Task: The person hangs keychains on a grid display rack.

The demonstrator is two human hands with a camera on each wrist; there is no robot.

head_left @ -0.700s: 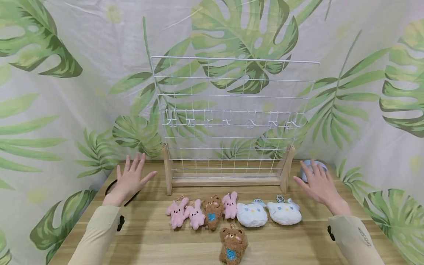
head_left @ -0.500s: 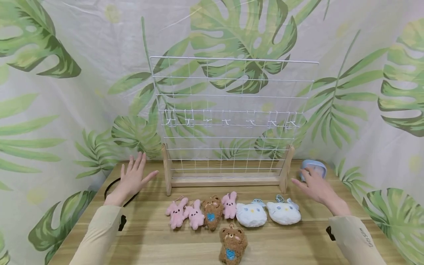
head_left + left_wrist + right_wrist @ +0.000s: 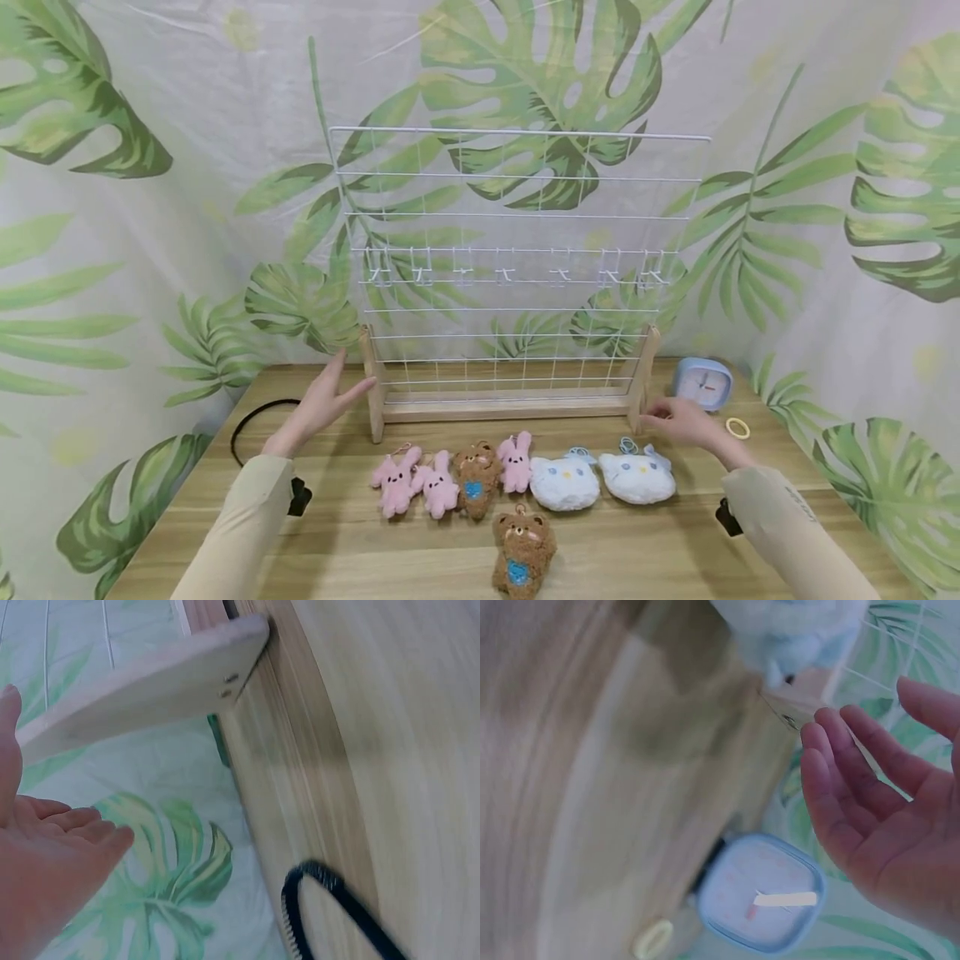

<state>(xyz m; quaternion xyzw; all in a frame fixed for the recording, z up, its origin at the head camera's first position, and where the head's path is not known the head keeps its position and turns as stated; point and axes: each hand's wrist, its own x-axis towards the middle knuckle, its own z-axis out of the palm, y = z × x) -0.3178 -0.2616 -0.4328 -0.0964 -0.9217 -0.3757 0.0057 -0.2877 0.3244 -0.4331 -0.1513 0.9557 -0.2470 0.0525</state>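
Note:
A white wire grid rack (image 3: 517,132) stands upright in a wooden base (image 3: 510,412), with several small hooks (image 3: 504,275) across its middle. My left hand (image 3: 322,404), fingers extended and thumb spread, is right beside the left wooden support (image 3: 371,383); the left wrist view shows its palm bare. By the foot of the right wooden support (image 3: 642,379), my right hand (image 3: 686,423) has loosely bent fingers, with nothing in the palm (image 3: 915,847). Plush charms lie in front: pink rabbits (image 3: 396,483), brown bears (image 3: 522,550) and white cat faces (image 3: 637,477).
Behind the right hand stands a blue clock (image 3: 703,383), with a yellow ring (image 3: 738,428) near it. A black band (image 3: 240,429) lies at the table's left edge. A leaf-print cloth (image 3: 165,250) hangs behind the table (image 3: 360,558).
Both hands have moved inward to the sides of the rack. The right hand has come away from in front of the clock, uncovering it and the yellow ring. The view has shifted slightly.

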